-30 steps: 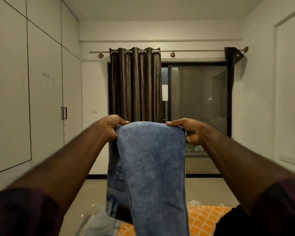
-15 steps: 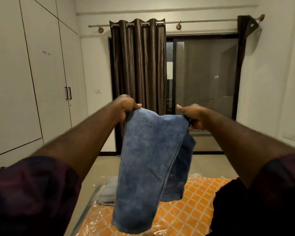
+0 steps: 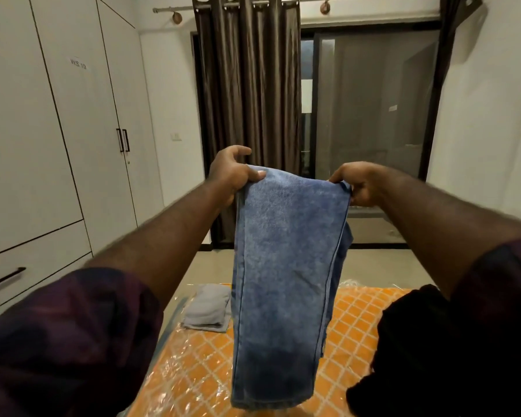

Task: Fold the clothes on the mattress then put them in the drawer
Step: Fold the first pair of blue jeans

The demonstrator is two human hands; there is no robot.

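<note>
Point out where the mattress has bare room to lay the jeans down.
Widest bare patch: the near-left of the mattress, in front of the grey folded cloth, left of the hanging jeans. A narrower strip shows between the jeans and the black garment. Crowded: the far-left corner and the right side.

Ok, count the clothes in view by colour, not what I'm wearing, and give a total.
Blue: 1, jeans held up by the left hand and right hand
Grey: 1, folded garment on the mattress
Black: 1, heaped garment at the right
Total: 3
</note>
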